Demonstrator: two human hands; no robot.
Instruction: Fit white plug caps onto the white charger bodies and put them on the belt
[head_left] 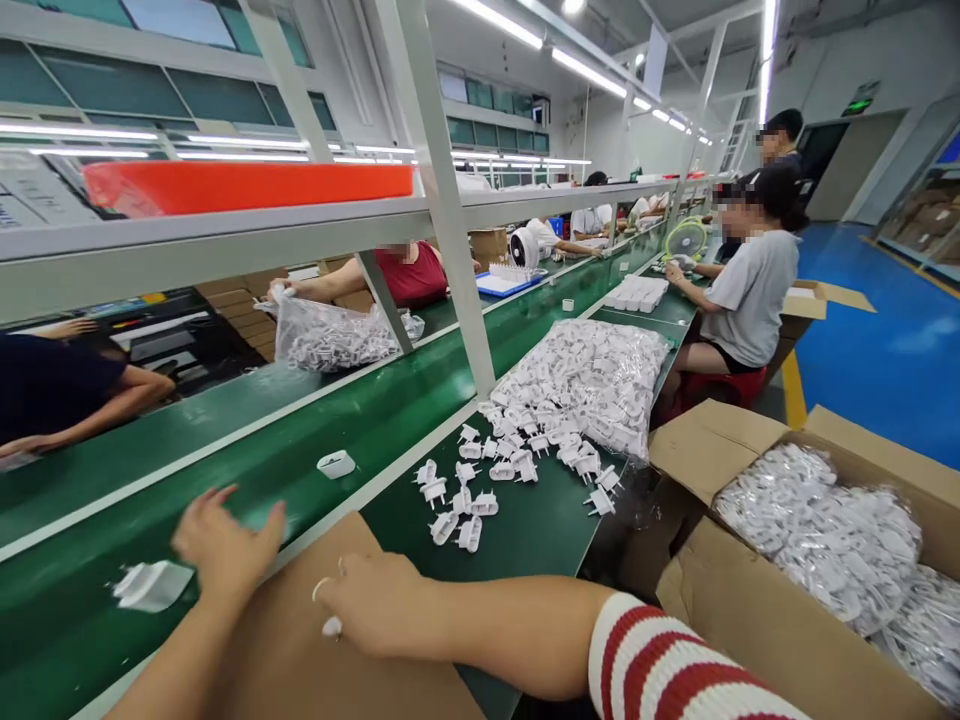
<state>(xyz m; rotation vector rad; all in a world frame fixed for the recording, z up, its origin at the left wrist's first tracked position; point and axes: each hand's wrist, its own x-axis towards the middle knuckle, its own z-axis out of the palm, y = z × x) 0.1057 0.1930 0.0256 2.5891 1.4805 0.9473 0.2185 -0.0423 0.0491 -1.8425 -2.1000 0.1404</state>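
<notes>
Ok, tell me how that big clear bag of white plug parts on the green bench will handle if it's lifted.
Probably floppy: the clear bag slumps in a soft heap. Likely heavy, since it is packed full. It may spill, as loose plug parts lie scattered at its near end.

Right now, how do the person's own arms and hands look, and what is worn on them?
The left hand and right hand are bare, without gloves. The right arm wears a red-and-white striped sleeve; the left forearm shows no sleeve.
</notes>
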